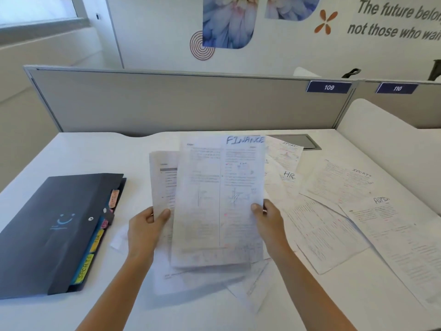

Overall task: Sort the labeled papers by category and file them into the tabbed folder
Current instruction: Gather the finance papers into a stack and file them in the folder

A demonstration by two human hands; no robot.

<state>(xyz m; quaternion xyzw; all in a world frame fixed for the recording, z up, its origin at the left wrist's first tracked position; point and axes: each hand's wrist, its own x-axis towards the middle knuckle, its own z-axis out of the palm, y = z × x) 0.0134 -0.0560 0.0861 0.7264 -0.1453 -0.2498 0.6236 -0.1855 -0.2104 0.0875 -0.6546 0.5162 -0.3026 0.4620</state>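
Note:
My right hand (267,220) grips the right edge of a printed sheet marked FINANCE (219,199), held upright above the desk. Beside it, my left hand (148,223) pinches another sheet (164,180) whose label I cannot read; it sits partly behind the FINANCE sheet. A dark tabbed folder (55,230) lies shut at the left, coloured tabs along its right side, one reading SPORTS (84,268). Loose papers spread at the right: one marked HR (289,176), two marked SPORTS (343,185) (286,151), one marked ADMIN (391,225).
The white desk (71,154) is bounded at the back by a grey partition (181,101) and at the right by a white divider (391,139). A grey cable hatch (298,139) sits near the back edge. More sheets lie under my hands (243,285).

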